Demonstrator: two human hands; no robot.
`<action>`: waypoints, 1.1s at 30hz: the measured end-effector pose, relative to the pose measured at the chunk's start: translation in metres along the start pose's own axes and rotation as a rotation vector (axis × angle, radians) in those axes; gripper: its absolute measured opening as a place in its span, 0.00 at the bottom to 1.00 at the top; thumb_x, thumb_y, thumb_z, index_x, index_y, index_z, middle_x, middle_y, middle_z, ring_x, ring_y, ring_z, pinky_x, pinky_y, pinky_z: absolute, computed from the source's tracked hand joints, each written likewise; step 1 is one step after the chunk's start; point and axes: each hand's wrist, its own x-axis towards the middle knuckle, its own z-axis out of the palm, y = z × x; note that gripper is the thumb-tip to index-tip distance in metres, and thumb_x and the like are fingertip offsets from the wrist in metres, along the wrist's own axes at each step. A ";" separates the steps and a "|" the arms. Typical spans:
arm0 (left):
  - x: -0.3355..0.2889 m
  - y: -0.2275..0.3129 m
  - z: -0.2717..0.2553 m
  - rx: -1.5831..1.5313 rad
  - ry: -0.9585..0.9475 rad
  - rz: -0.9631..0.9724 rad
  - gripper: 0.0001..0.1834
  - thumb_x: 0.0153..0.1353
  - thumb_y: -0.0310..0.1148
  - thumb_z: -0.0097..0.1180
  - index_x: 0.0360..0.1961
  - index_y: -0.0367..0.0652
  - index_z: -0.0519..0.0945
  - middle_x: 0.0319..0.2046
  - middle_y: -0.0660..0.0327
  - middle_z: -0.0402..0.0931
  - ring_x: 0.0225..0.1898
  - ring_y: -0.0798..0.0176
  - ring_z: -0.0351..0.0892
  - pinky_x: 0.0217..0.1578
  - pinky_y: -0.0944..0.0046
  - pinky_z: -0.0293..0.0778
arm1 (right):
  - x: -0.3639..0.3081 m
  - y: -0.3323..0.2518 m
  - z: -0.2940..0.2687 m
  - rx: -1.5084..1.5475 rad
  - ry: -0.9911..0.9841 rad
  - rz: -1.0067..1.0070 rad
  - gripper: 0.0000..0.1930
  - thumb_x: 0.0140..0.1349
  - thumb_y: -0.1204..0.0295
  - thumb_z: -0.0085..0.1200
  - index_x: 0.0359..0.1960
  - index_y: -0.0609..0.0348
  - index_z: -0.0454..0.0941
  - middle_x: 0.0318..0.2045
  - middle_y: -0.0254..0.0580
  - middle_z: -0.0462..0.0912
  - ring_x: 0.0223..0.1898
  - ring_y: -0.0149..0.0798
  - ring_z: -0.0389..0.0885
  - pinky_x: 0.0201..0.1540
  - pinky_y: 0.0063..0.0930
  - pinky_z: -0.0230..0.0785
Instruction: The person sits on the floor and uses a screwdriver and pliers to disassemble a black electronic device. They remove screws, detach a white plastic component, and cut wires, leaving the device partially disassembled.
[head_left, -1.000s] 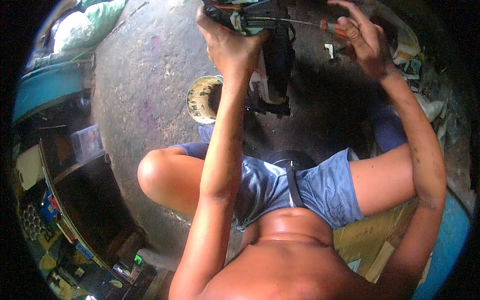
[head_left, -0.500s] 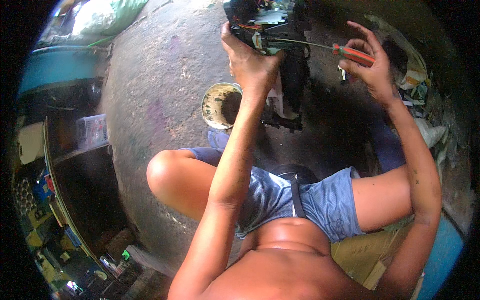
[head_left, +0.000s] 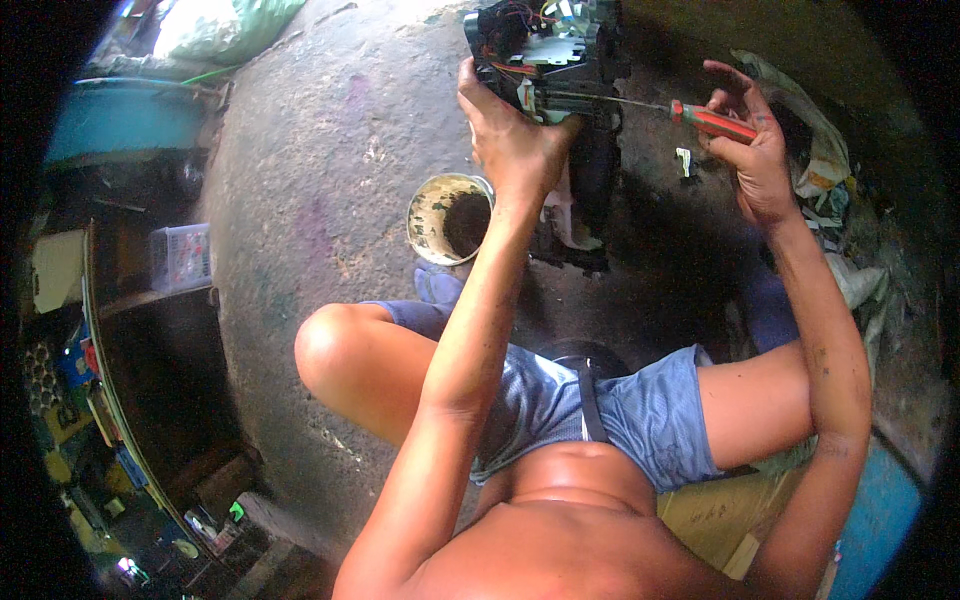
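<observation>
A dark opened machine with exposed wires and pale metal parts stands at the top middle. My left hand grips its near-left side, with one finger up along the edge and the thumb toward the middle; the other fingertips are partly hidden. In my right hand is a screwdriver with a red and grey handle, pinched between the thumb and fingers. Its long thin shaft points left into the machine beyond my left hand. What the tip touches is too small to tell.
A paint-stained bucket stands left of the machine on the rough dark floor. A small pale piece lies below the screwdriver. Crumpled bags line the right side. A shelf with a clear plastic basket is at left.
The machine and my left hand appear slightly farther right and lower in view. My right hand has shifted a little right and down with the screwdriver, its fingers closer around the handle.
</observation>
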 end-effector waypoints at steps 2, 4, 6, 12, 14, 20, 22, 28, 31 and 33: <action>0.001 -0.007 -0.005 0.017 0.020 0.041 0.60 0.38 0.43 0.77 0.69 0.48 0.51 0.56 0.42 0.69 0.53 0.31 0.76 0.52 0.39 0.74 | 0.004 -0.015 0.013 -0.042 0.012 0.076 0.31 0.63 0.74 0.66 0.67 0.49 0.67 0.41 0.35 0.80 0.42 0.29 0.82 0.39 0.21 0.78; 0.003 -0.008 -0.004 0.034 0.047 0.067 0.60 0.37 0.43 0.77 0.69 0.46 0.52 0.56 0.42 0.70 0.53 0.31 0.76 0.51 0.40 0.75 | 0.006 -0.025 0.004 0.056 -0.001 0.314 0.28 0.65 0.72 0.64 0.66 0.50 0.68 0.38 0.35 0.81 0.37 0.28 0.82 0.35 0.20 0.77; 0.004 -0.006 -0.004 0.029 0.031 0.046 0.60 0.37 0.42 0.77 0.69 0.46 0.51 0.55 0.42 0.70 0.53 0.31 0.76 0.51 0.40 0.74 | 0.006 -0.017 0.001 0.101 -0.021 0.309 0.26 0.67 0.69 0.62 0.64 0.52 0.68 0.36 0.36 0.82 0.33 0.27 0.81 0.31 0.19 0.75; 0.003 -0.008 -0.001 0.009 0.029 0.054 0.58 0.40 0.40 0.76 0.69 0.46 0.51 0.55 0.42 0.70 0.53 0.31 0.76 0.52 0.40 0.74 | 0.005 -0.002 -0.001 -0.067 -0.001 -0.025 0.31 0.61 0.74 0.67 0.65 0.51 0.68 0.43 0.35 0.82 0.41 0.26 0.82 0.38 0.21 0.78; 0.001 -0.003 0.001 0.012 0.034 0.059 0.58 0.40 0.39 0.76 0.69 0.46 0.51 0.55 0.42 0.70 0.53 0.31 0.76 0.52 0.41 0.74 | 0.006 0.009 -0.011 0.002 -0.045 -0.011 0.33 0.58 0.75 0.69 0.65 0.51 0.69 0.45 0.33 0.81 0.44 0.27 0.81 0.44 0.23 0.77; 0.000 -0.002 -0.002 0.025 0.029 0.062 0.57 0.41 0.40 0.75 0.69 0.46 0.51 0.56 0.42 0.69 0.54 0.32 0.76 0.52 0.40 0.73 | 0.016 -0.029 -0.006 -0.047 -0.104 0.300 0.16 0.63 0.71 0.65 0.53 0.58 0.82 0.37 0.31 0.83 0.43 0.25 0.81 0.48 0.22 0.76; -0.001 -0.001 -0.002 0.031 0.030 0.061 0.57 0.41 0.40 0.75 0.69 0.47 0.52 0.56 0.42 0.69 0.54 0.32 0.76 0.52 0.40 0.73 | 0.016 -0.028 -0.012 -0.159 -0.138 0.327 0.12 0.67 0.70 0.62 0.49 0.61 0.84 0.32 0.30 0.84 0.40 0.25 0.82 0.48 0.22 0.76; -0.008 0.007 0.006 -0.002 0.015 0.027 0.58 0.40 0.40 0.76 0.70 0.46 0.52 0.56 0.43 0.68 0.55 0.31 0.74 0.52 0.39 0.73 | 0.016 -0.013 -0.022 -0.372 -0.102 -0.168 0.18 0.59 0.76 0.62 0.52 0.56 0.84 0.38 0.32 0.85 0.40 0.28 0.84 0.51 0.27 0.77; -0.013 0.010 0.008 0.004 0.025 0.020 0.59 0.40 0.40 0.76 0.71 0.47 0.51 0.56 0.44 0.67 0.56 0.31 0.73 0.52 0.37 0.72 | 0.014 -0.039 -0.012 -0.645 -0.037 -0.068 0.26 0.52 0.80 0.62 0.56 0.50 0.82 0.42 0.35 0.86 0.40 0.32 0.86 0.51 0.30 0.78; -0.016 0.013 0.007 -0.003 0.015 -0.006 0.60 0.40 0.42 0.77 0.71 0.47 0.52 0.56 0.46 0.66 0.56 0.31 0.72 0.51 0.37 0.72 | 0.012 -0.046 -0.016 -0.855 -0.180 -0.189 0.23 0.57 0.67 0.66 0.57 0.47 0.81 0.41 0.43 0.86 0.38 0.42 0.87 0.48 0.35 0.78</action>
